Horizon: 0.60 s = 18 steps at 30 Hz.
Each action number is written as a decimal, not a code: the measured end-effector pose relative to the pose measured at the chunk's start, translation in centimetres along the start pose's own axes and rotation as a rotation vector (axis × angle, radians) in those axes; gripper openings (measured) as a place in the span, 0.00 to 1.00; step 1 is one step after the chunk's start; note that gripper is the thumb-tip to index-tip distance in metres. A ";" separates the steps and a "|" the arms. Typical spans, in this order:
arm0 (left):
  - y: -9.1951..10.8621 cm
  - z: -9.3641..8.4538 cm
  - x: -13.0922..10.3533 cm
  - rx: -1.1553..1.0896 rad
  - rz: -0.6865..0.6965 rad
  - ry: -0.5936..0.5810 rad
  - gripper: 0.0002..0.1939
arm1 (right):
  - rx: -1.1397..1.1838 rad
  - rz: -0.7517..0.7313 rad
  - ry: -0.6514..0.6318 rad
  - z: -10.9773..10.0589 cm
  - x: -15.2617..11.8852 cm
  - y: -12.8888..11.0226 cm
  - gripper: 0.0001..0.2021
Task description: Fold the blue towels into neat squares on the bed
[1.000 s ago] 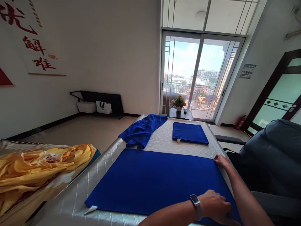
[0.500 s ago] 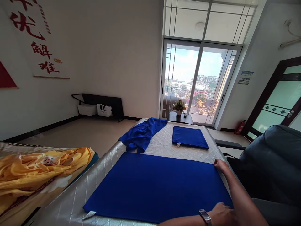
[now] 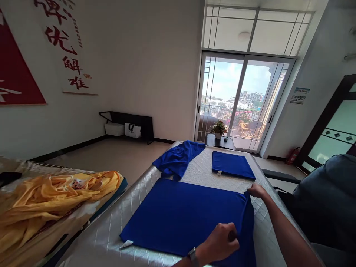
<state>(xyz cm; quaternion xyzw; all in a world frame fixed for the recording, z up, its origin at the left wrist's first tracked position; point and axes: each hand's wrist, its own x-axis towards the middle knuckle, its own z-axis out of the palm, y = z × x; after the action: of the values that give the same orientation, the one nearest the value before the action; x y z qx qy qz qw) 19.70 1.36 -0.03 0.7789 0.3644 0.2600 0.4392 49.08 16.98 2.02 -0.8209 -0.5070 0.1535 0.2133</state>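
Observation:
A blue cloth [image 3: 178,211] lies flat across the near part of the bed, a white tag at its near left corner. My right hand [image 3: 256,190] pinches its far right corner, which is raised a little off the bed. From there the cloth's right side stands up in a fold. My left hand [image 3: 222,239], wearing a band on the wrist, is closed over the near right part, fingers curled at the fold; the fingertips are partly hidden. Beyond lie a neatly folded blue cloth [image 3: 233,164] with a tag and a crumpled blue cloth [image 3: 180,157].
The pale quilted mattress [image 3: 200,172] carries the cloths. To the left, a yellow bundled cloth [image 3: 66,193] lies on another bed. A dark padded chair [image 3: 330,189] stands close on the right. A small table with a potted plant [image 3: 218,129] stands before the glass door.
My left hand has moved left and up. The cloth's right side has been lifted and pulled leftward into a fold, with my right hand keeping its corner. The view has turned slightly left.

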 end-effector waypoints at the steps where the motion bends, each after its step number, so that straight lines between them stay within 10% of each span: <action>1: -0.3 -1.8 -1.2 -0.023 -0.027 0.050 0.02 | 0.039 -0.023 -0.048 0.5 0.0 -1.4 0.14; 7: -4.6 -9.4 -8.4 -0.112 -0.153 0.382 0.07 | 0.326 -0.286 -0.277 4.9 -0.8 -12.3 0.06; 18: -9.0 -18.4 -19.8 -0.004 -0.389 0.927 0.17 | 0.467 -0.791 -0.406 18.1 -7.6 -32.8 0.16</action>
<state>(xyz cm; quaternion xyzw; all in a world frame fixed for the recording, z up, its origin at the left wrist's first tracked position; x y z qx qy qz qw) -8.54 -2.23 -0.74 0.4983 0.6592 0.4927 0.2728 12.11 26.62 3.23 -0.4499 -0.7628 0.3267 0.3303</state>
